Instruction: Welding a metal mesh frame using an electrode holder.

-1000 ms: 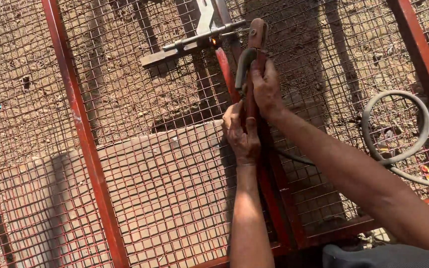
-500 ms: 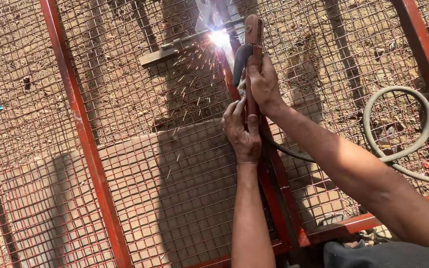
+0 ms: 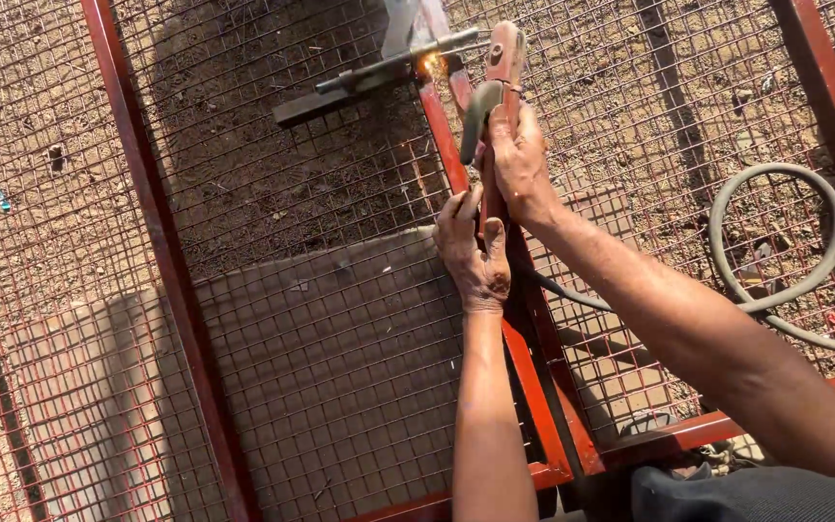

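Welding underway: right hand (image 3: 519, 159) grips the electrode holder (image 3: 497, 92), left hand (image 3: 474, 253) closed beneath it (steadying), glowing spot (image 3: 430, 65) where bracket (image 3: 369, 77) meets red frame bar (image 3: 446, 135), joint seemingly unfinished.

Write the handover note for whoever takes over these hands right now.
Right hand: closed on the welding electrode holder, tip at the red frame bar.
Left hand: steadies the holder from below, against the bar.
Small orange glow at the joint beside the grey clamp; the cable loops at right on the mesh.
Done: this spot looks partly welded. Left: cannot tell.
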